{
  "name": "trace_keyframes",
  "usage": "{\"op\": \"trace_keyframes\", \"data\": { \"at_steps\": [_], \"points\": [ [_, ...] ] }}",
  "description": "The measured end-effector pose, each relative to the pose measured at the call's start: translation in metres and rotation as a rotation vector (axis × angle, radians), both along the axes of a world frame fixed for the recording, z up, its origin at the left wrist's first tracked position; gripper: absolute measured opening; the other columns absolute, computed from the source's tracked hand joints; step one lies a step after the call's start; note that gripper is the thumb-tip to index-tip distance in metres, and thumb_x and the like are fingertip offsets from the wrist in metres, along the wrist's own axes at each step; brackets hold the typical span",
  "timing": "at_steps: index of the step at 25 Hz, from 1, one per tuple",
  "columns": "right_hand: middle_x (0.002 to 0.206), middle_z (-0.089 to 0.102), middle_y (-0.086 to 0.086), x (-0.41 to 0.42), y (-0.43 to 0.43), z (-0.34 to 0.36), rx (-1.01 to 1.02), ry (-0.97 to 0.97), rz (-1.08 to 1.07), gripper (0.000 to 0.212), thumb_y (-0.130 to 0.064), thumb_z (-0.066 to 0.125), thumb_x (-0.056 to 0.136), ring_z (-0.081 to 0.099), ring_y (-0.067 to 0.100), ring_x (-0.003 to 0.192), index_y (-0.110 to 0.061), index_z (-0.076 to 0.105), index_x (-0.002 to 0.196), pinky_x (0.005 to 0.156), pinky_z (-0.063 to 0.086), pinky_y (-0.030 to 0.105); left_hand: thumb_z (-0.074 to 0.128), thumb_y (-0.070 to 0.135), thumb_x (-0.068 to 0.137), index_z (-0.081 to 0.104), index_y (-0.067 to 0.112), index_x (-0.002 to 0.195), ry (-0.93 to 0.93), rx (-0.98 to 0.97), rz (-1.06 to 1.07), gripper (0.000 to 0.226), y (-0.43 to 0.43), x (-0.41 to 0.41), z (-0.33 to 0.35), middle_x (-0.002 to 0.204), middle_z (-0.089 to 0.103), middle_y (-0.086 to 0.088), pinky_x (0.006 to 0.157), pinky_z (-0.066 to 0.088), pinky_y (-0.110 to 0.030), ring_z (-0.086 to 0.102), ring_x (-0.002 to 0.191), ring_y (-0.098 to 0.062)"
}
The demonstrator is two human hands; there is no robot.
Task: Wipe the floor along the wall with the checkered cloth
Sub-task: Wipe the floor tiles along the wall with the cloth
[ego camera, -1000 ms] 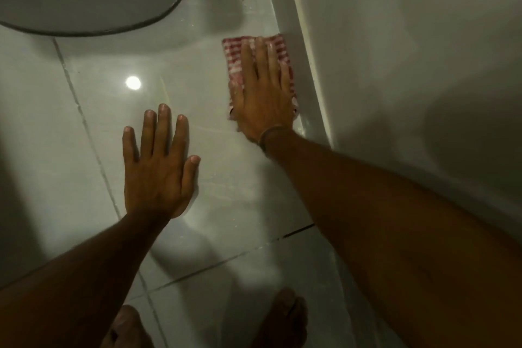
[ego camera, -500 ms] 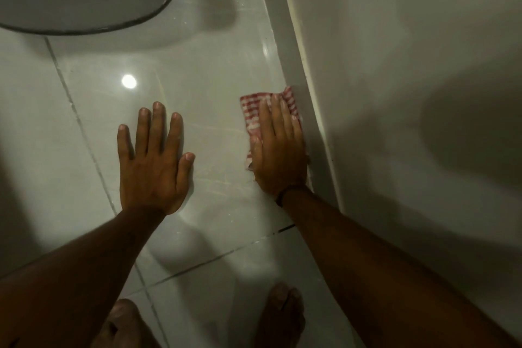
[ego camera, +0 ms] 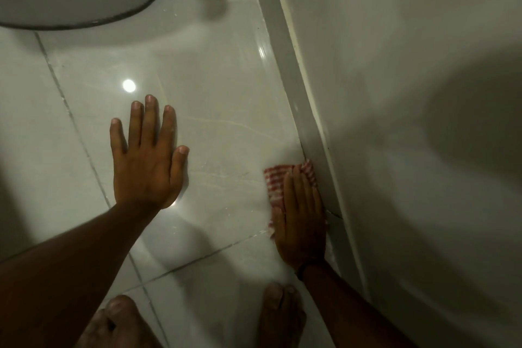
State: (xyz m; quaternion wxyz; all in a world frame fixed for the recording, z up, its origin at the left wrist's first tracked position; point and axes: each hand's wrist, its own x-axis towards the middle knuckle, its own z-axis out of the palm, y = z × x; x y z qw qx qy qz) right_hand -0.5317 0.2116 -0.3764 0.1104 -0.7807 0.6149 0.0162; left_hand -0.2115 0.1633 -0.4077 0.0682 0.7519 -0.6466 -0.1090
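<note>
Flat on the shiny floor [ego camera: 220, 110]: the left hand [ego camera: 145, 162], fingers [ego camera: 149, 118] spread wide and holding nothing, just propping up the body. Pressed down by the right hand [ego camera: 300, 220]: the checkered cloth [ego camera: 279, 181], red and white, close to the feet. Right fingers [ego camera: 296, 192] laid out straight on top of the cloth, not curled around it, only pushing it flat. Cloth edge touching the grey strip [ego camera: 285, 37] at the bottom of the wall [ego camera: 395, 93]. Two bare feet [ego camera: 282, 316] at the bottom of the view, the nearer one just below the right wrist.

Could go wrong from here:
- Slipping. Glossy floor, maybe wet, and a lot of weight on the left hand. A slide there means a bump.
- Losing the cloth. No real grip on it, so a fast push could leave it bunched up or left behind.
- Missing the crack next to the grey strip, if the cloth drifts away from the wall.
- Running into the toes, with the cloth pulled so near.

Different from a second ago: cloth and right hand then far up along the wall, arm stretched out; now dragged back toward the feet. Half a second ago, about halfway. Left hand planted in about the same spot all along.
</note>
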Motion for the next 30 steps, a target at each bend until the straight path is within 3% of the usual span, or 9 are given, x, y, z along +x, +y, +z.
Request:
{"op": "trace_keyframes", "data": {
  "at_steps": [4,8,15,20,24,27,30],
  "points": [
    [0.171,0.028,0.019,-0.026,0.048,0.003,0.054,0.055,0.001,0.065,-0.038,0.033,0.108,0.029,0.036,0.160,-0.005,0.025,0.165,0.123,0.034,0.060,0.024,0.049,0.108,0.015,0.014,0.175,0.003,-0.017,0.013,0.076,0.001,-0.001,0.000,0.186,0.004,-0.016,0.136,0.002,-0.060,0.002,0.173,-0.034],
    [0.169,0.032,0.022,-0.015,0.031,0.009,0.097,0.088,0.000,0.066,-0.038,0.036,0.106,0.032,0.037,0.159,-0.005,0.028,0.163,0.123,0.035,0.058,0.025,0.049,0.107,0.013,0.014,0.175,0.012,-0.012,0.011,0.076,0.000,-0.003,0.004,0.186,0.004,-0.016,0.136,-0.001,-0.058,0.001,0.173,-0.034],
    [0.172,0.032,0.015,0.075,-0.142,0.006,0.028,-0.094,0.069,0.063,-0.036,0.038,0.109,0.027,0.030,0.161,-0.008,0.029,0.165,0.133,0.019,0.046,0.026,0.048,0.107,0.016,0.012,0.174,0.019,0.003,0.020,0.077,-0.001,-0.004,0.007,0.186,0.005,-0.016,0.136,-0.002,-0.057,0.003,0.173,-0.035],
    [0.177,0.018,0.011,0.114,-0.208,0.002,0.068,-0.039,0.097,0.068,-0.043,0.034,0.111,0.014,0.028,0.165,-0.012,0.015,0.168,0.133,0.004,0.042,0.026,0.050,0.107,0.016,0.013,0.174,0.008,0.018,0.020,0.078,-0.001,-0.002,0.007,0.186,0.005,-0.017,0.136,0.001,-0.059,0.004,0.172,-0.036],
    [0.173,0.028,0.014,0.086,-0.159,0.003,0.011,-0.069,0.084,0.066,-0.039,0.034,0.108,0.024,0.030,0.162,-0.008,0.024,0.166,0.134,0.016,0.047,0.026,0.051,0.107,0.014,0.014,0.175,0.005,0.022,0.017,0.078,0.000,-0.002,0.006,0.186,0.003,-0.015,0.137,0.000,-0.060,0.002,0.173,-0.035],
    [0.171,0.032,0.018,0.032,-0.067,0.001,-0.018,-0.076,0.049,0.065,-0.031,0.043,0.106,0.024,0.032,0.162,-0.004,0.030,0.164,0.129,0.028,0.053,0.027,0.050,0.107,0.014,0.014,0.175,0.001,0.018,0.017,0.078,0.002,-0.003,0.005,0.186,0.004,-0.015,0.136,0.001,-0.060,0.003,0.172,-0.035],
    [0.173,0.027,0.018,-0.017,0.021,0.003,0.036,-0.016,0.003,0.067,-0.036,0.041,0.107,0.026,0.033,0.161,-0.006,0.026,0.165,0.123,0.034,0.057,0.024,0.051,0.108,0.015,0.014,0.175,0.006,0.013,0.009,0.077,0.001,-0.002,0.005,0.186,0.004,-0.015,0.136,0.000,-0.059,0.003,0.173,-0.035]
  ]
}}
